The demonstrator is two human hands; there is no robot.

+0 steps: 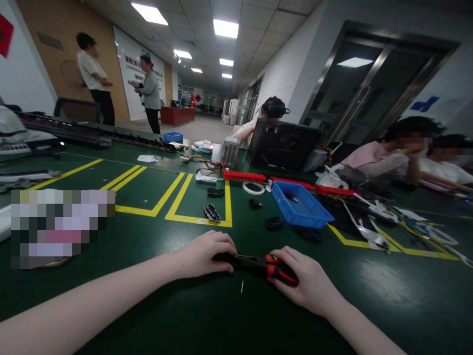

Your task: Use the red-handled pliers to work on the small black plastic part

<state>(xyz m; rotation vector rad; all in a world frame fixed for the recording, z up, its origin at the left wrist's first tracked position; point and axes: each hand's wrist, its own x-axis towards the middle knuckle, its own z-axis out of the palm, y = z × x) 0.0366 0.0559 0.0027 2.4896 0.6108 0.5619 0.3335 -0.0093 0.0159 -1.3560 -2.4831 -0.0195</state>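
Red-and-black handled pliers [275,268] lie in my right hand [306,278], whose fingers are wrapped round the grips. The narrow jaws point left and reach a dark part [222,257] held in my left hand [209,254]. My left fingers are closed round that part and hide most of it, so its kind is unclear. Just below the jaws, a thin white strip [242,287] lies on the green table [177,315]. Beyond my hands sit a small black-and-silver part [212,212] and a black block [215,193].
A blue bin [301,204] stands beyond my right hand, with black parts [274,224] beside it. Behind are a white ring [253,188] and red strips [244,176]. Cables [424,229] lie at the right. Several people are around the room, some seated at the table.
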